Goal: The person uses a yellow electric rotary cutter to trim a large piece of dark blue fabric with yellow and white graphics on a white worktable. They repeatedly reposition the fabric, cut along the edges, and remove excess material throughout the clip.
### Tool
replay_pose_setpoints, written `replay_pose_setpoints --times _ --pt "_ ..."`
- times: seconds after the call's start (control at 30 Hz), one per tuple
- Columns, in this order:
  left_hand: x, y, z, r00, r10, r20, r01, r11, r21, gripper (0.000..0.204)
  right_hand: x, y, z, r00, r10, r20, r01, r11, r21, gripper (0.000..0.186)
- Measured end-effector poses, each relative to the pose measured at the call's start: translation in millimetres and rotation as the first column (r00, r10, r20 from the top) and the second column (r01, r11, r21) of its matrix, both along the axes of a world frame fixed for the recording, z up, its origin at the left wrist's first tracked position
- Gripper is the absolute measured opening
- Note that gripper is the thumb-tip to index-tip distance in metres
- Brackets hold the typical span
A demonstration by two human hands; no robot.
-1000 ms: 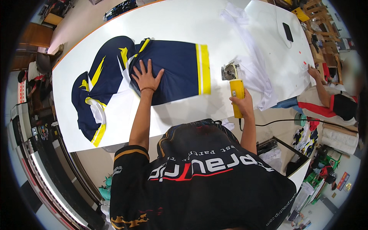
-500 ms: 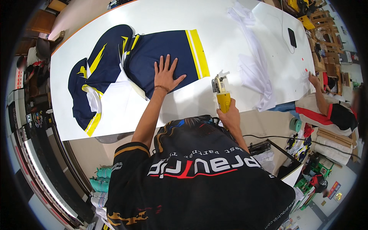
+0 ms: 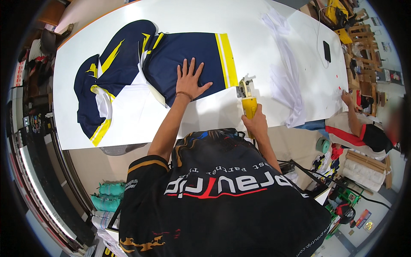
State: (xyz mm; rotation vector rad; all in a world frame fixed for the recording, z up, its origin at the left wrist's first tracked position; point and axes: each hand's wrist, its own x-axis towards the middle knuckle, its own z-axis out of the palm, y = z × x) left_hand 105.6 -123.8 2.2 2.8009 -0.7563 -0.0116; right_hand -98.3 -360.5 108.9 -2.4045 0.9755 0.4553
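Note:
A navy fabric panel (image 3: 171,49) with a yellow and white striped end lies on the white table. My left hand (image 3: 190,80) presses flat on it, fingers spread. My right hand (image 3: 256,121) grips the yellow body of an electric cloth cutter (image 3: 249,105). The cutter's metal head is at the near corner of the striped end; whether the blade touches the cloth cannot be made out. More navy, yellow and white cut fabric (image 3: 122,58) lies bunched to the left of the panel.
White cloth (image 3: 284,73) stretches across the table (image 3: 317,96) right of the cutter. A black phone (image 3: 327,51) with a white cable lies farther right. Another person's hand (image 3: 346,97) rests at the right edge. A dark power cord (image 3: 342,184) runs at lower right.
The cutter has come up to the near corner of the striped end, in my right hand. My left hand stays flat on the panel. The view has shifted slightly.

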Motion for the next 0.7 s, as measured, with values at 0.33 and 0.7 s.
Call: replay_pose_setpoints --times 0.33,0.7 --pt "0 1 3 1.000 0.003 -0.005 -0.003 1.000 -0.014 0.093 5 -3 1 1.000 -0.012 0.011 0.012 1.000 0.023 0.066" --pt "0 2 3 1.000 0.000 -0.007 0.000 0.999 -0.034 0.092 17 -11 1 0.999 0.047 0.011 -0.047 0.999 0.003 0.068"
